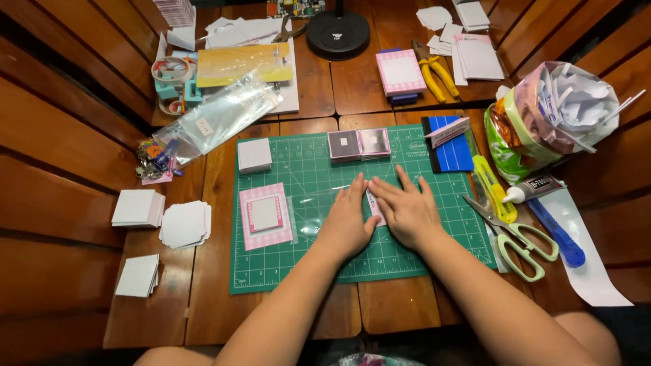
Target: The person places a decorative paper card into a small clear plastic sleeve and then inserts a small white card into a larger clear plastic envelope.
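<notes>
Head view: both hands are pressing flat on the mat (305, 264), fingers spread wide, gripping nothing. The left hand (349, 220) and right hand (407, 213) are sitting side by side, with a small pink-white card (374, 207) pinned between and partly under them. The clear sheet (315, 203) by the left hand looks slippery, so I think uneven pressure could be skewing the card. The scissors (519, 240) and yellow cutter (491, 186) are lying just right of the right hand, so a sweeping wrist might be knocking them.
</notes>
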